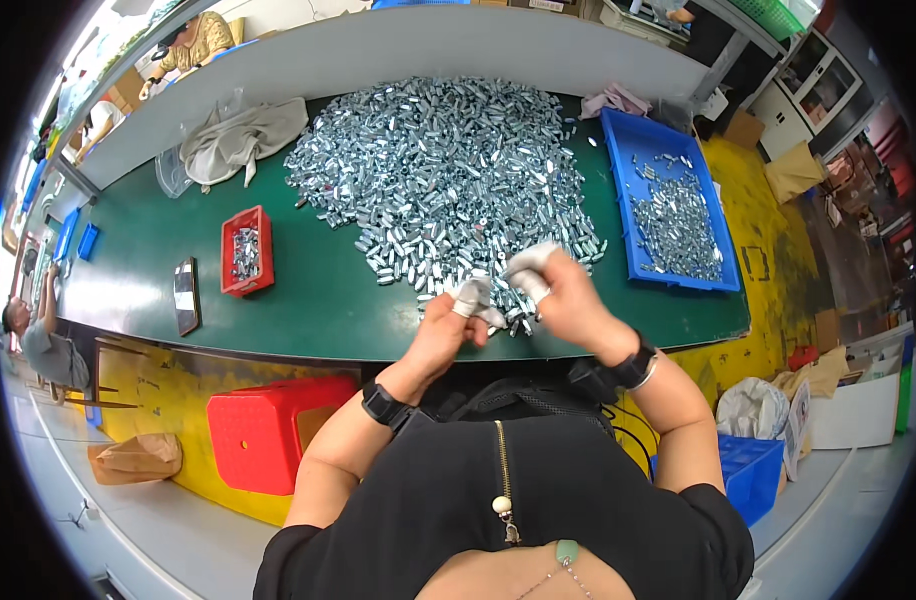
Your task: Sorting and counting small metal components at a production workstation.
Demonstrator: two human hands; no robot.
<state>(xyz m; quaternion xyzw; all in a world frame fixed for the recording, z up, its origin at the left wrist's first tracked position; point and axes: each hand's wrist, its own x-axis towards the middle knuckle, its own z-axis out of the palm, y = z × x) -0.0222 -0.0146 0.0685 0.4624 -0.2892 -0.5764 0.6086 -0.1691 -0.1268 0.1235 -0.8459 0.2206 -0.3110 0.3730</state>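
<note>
A large heap of small silvery metal cylindrical parts point(448, 160) spreads over the green table point(308, 320). At the heap's near edge, my left hand point(446, 328) has its thumb and fingers closed together, white coverings on the fingertips. Just to its right, my right hand point(570, 300) is curled over the nearest loose parts, also with white-covered fingertips. Whatever either hand may hold is hidden by the fingers. The two hands are close but apart.
A red bin point(248, 252) with some metal parts and a dark phone-like object point(186, 297) lie left. A blue tray point(633, 240) of smaller parts stands right. Grey cloth point(240, 143) lies behind; a red stool point(268, 435) stands below. Other people sit at left.
</note>
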